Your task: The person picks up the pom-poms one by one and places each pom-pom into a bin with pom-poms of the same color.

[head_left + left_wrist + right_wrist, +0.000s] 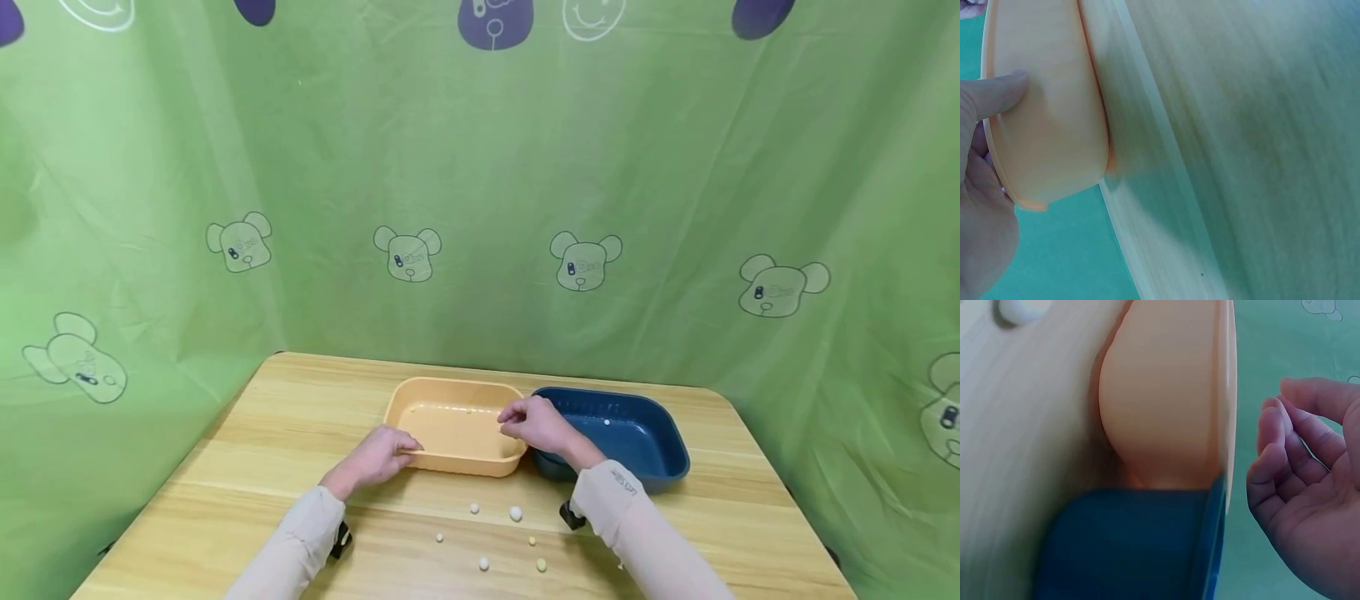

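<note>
My left hand (384,452) grips the near left rim of a peach plastic basin (461,468). In the left wrist view its thumb (1007,90) lies along the outer wall, with the other fingers behind the rim. Over the basin's right end, above rim height, hovers my right hand (536,422), its fingers curled and thumb close to the index fingertip. I cannot tell whether something tiny sits between those fingertips. Inside the peach basin lie small yellowish balls (468,410). Beside it stands a dark blue basin (666,450) holding a small white ball (607,422).
Several little balls lie on the wooden table (300,408) in front of the basins, among them a white ball (515,514) and a yellow ball (542,565). A green curtain (480,167) with bear prints hangs behind the table and along both sides.
</note>
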`<state>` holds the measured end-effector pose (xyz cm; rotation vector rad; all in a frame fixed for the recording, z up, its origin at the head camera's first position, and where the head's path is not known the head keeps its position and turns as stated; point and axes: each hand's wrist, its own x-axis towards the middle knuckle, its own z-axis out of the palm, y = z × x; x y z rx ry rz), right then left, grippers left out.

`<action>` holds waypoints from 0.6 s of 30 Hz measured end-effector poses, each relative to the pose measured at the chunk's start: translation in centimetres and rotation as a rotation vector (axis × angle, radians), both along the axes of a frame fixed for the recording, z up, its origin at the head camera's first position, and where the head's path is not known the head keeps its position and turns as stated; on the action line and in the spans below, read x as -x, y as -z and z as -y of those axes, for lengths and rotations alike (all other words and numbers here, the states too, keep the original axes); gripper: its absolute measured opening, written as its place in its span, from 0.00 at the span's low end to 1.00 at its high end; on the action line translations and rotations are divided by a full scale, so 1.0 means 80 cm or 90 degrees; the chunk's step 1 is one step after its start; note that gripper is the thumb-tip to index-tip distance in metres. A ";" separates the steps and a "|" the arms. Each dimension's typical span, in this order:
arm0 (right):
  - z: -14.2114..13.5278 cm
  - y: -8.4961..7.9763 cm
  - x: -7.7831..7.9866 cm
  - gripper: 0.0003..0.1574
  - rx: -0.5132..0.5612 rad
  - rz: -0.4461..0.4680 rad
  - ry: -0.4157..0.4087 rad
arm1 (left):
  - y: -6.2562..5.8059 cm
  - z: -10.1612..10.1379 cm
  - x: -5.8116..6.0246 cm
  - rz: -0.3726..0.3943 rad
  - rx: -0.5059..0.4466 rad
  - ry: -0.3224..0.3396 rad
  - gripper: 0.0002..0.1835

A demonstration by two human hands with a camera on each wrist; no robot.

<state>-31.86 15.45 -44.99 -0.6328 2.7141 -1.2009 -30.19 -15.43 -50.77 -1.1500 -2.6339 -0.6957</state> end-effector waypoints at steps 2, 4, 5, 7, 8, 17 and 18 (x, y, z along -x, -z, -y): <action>-0.007 -0.003 -0.005 0.06 -0.008 -0.007 -0.011 | 0.000 0.000 0.000 0.002 0.000 0.001 0.07; -0.013 -0.006 -0.011 0.06 -0.013 -0.007 -0.019 | 0.000 0.001 0.000 0.005 -0.002 0.004 0.07; -0.017 -0.006 -0.014 0.06 -0.014 -0.007 -0.024 | -0.001 0.001 -0.001 0.007 -0.004 0.006 0.07; -0.025 -0.007 -0.019 0.05 -0.016 -0.009 -0.029 | -0.001 0.001 -0.002 0.010 -0.009 0.009 0.07; -0.028 -0.007 -0.021 0.04 -0.018 -0.011 -0.030 | -0.001 0.001 -0.002 0.011 -0.011 0.009 0.07; -0.059 0.001 -0.050 0.04 -0.043 -0.047 -0.070 | -0.005 -0.001 -0.003 0.010 -0.001 0.006 0.07; -0.062 0.002 -0.053 0.04 -0.043 -0.051 -0.075 | -0.005 -0.001 -0.004 0.011 -0.002 0.005 0.06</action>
